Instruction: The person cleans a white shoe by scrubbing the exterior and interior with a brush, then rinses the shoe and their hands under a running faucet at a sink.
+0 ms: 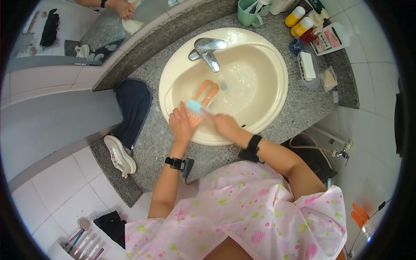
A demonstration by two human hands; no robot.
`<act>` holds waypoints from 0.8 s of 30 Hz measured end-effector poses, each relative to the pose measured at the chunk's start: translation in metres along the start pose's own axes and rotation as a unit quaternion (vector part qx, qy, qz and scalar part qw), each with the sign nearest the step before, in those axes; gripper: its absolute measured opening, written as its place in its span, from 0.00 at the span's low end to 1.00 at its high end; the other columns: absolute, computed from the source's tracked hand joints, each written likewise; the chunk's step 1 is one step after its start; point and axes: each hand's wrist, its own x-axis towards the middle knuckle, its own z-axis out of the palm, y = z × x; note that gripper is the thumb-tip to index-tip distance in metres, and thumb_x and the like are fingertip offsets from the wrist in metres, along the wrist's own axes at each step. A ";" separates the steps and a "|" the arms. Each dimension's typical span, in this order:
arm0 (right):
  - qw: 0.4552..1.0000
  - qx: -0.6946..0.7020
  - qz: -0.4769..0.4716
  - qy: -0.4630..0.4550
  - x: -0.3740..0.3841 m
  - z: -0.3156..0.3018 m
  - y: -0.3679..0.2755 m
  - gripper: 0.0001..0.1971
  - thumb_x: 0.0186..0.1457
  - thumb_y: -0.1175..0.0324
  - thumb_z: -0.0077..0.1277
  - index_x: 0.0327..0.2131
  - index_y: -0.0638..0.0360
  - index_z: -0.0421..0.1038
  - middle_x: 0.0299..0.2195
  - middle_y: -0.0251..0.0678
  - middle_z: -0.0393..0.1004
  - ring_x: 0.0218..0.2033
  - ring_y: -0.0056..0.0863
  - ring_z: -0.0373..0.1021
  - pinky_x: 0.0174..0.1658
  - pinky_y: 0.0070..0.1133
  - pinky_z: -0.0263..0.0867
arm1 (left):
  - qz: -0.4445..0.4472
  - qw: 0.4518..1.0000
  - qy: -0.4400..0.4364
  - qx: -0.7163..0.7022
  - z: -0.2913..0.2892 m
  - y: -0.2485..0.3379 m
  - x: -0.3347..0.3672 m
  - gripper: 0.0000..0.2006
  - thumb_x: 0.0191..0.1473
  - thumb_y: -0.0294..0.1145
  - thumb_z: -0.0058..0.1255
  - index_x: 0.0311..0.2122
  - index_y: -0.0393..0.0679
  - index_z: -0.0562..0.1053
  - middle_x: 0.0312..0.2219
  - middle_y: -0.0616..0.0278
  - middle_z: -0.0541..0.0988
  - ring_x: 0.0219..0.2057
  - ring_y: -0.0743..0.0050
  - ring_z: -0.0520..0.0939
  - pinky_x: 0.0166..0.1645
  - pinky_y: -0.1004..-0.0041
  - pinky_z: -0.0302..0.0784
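Note:
Over the cream oval sink (277, 82), my left hand (182, 124) grips a peach-orange item (212, 92) with a textured surface and a looped far end that rests in the basin. Its exact kind is hard to make out; it may be a sandal. My right hand (226, 126) is closed round the handle of a light blue brush-like tool (195, 106), smeared by motion. The tool's head lies against the peach-orange item, beside my left fingers. Above the basin stands a chrome faucet (210, 44).
At the back are a green mug (250, 16) and yellow bottles (295, 16). Soap boxes (307, 67) sit on the right of the speckled grey counter (149, 125). A dark cloth (132, 104) and white shoe (119, 156) lie left; a mirror (95, 30) is behind.

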 end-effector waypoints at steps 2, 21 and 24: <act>0.992 -0.024 0.087 0.089 0.018 0.007 0.057 0.31 0.52 0.78 0.37 0.62 0.46 0.54 0.29 0.54 0.73 0.30 0.48 0.72 0.37 0.38 0.68 | 0.015 1.000 0.007 0.013 -0.007 0.006 0.000 0.49 0.30 0.33 0.67 0.60 0.36 0.54 0.42 0.48 0.67 0.41 0.50 0.69 0.46 0.59 0.65; 0.975 0.199 0.006 0.096 -0.005 -0.012 0.010 0.26 0.57 0.75 0.40 0.60 0.47 0.57 0.34 0.57 0.73 0.32 0.50 0.72 0.39 0.33 0.68 | 0.003 0.999 0.004 -0.039 -0.020 -0.014 0.013 0.26 0.47 0.52 0.56 0.41 0.36 0.74 0.29 0.46 0.79 0.29 0.46 0.81 0.32 0.59 0.77; 0.977 0.177 0.087 0.083 0.005 -0.009 0.026 0.27 0.55 0.77 0.34 0.60 0.51 0.56 0.28 0.57 0.73 0.30 0.51 0.72 0.36 0.37 0.67 | -0.005 1.000 -0.022 -0.019 -0.023 -0.007 0.018 0.25 0.48 0.52 0.55 0.38 0.37 0.74 0.25 0.47 0.79 0.27 0.47 0.81 0.31 0.59 0.76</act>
